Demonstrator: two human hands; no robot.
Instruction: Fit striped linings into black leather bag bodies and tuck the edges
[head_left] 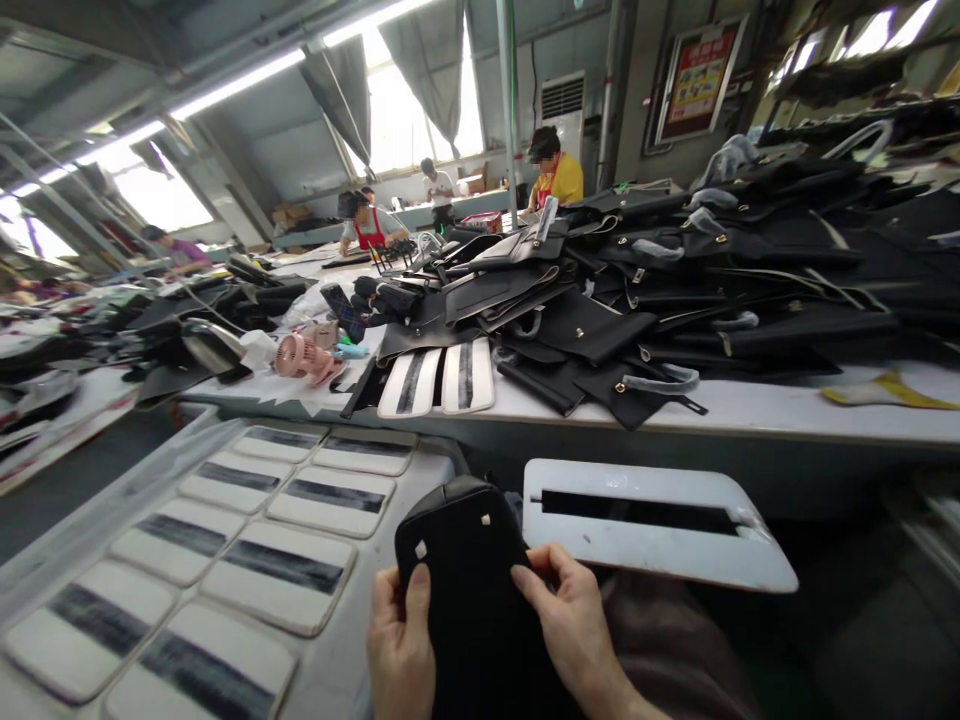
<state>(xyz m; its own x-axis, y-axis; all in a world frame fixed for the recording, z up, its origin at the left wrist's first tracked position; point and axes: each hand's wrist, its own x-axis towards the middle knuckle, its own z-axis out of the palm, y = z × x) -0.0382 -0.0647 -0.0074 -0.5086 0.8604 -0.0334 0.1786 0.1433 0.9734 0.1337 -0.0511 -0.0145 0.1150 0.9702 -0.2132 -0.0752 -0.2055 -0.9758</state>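
Observation:
A black piece with rounded corners and two small pale squares near its far end (472, 590), perhaps a bag part, is held in front of me. My left hand (405, 640) grips its left edge, thumb on top. On the opposite edge, my right hand (566, 610) pinches it between thumb and fingers. The lower end runs out of the picture. Just beyond my right hand lies a white board with a long dark slot (637, 490). To the left, cream panels with dark stripes (300, 565) lie in two rows on a pale surface.
Black leather-like bag pieces (600, 320) are heaped on the long white table (757, 405). Two striped panels (466, 378) and a pink fan (300, 357) sit near its edge. Several people (559, 175) work farther back.

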